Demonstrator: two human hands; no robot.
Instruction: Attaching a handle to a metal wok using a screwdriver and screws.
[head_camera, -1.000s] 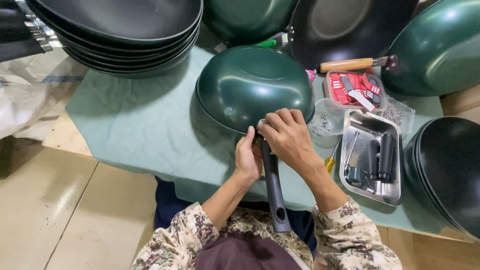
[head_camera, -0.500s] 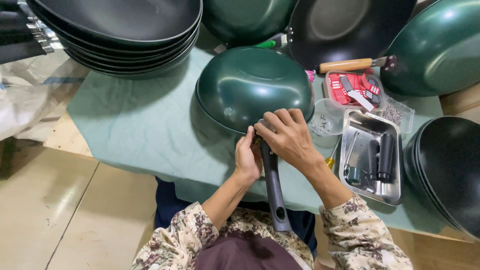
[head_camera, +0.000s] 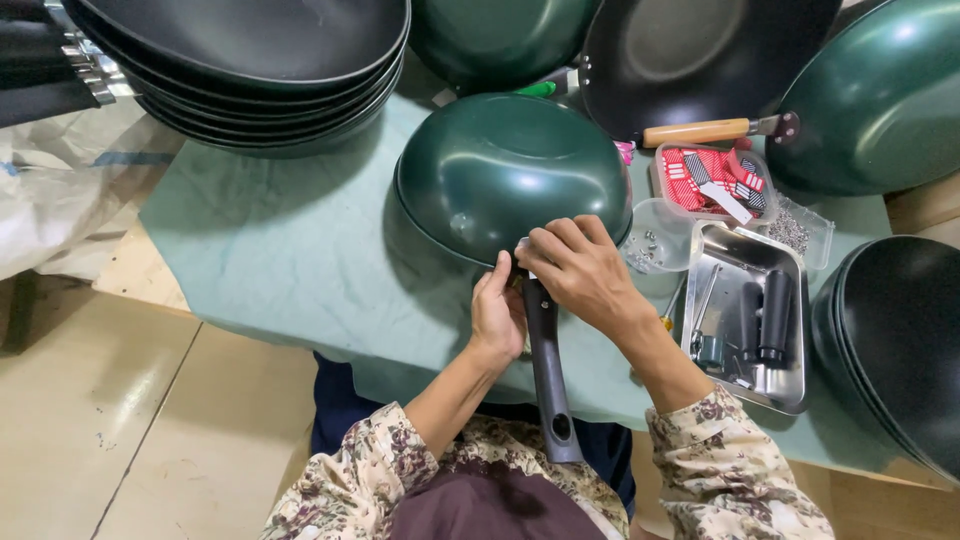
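Head view: almost nothing has moved over the last second. The green pan (head_camera: 510, 175) lies upside down in the same spot near the middle of the counter (head_camera: 280, 270), its black handle (head_camera: 545, 370) pointing back over the near edge towards the person. Both hands stay at the joint where handle meets pan. The left hand (head_camera: 497, 315) is curled around the top of the handle, steadying it from the left. The right hand (head_camera: 580, 270) has its fingers bunched together over the joint, pinching something small that the fingers hide; whether it is a screw or a tool tip cannot be told. The only change is a slight shift of the right fingers, which suggests fine fitting work at the joint is continuing, not finished.

Just right of the hands, near the counter's right edge, a metal tray (head_camera: 785, 330) holds spare black grips and small tools. Beyond it sit a clear tub of screws (head_camera: 655, 240) and a box of red packets (head_camera: 710, 180). A stack of dark pans (head_camera: 250, 60) fills the far left corner; more green pans (head_camera: 880, 90) crowd the far right, one with a wooden handle (head_camera: 695, 131).
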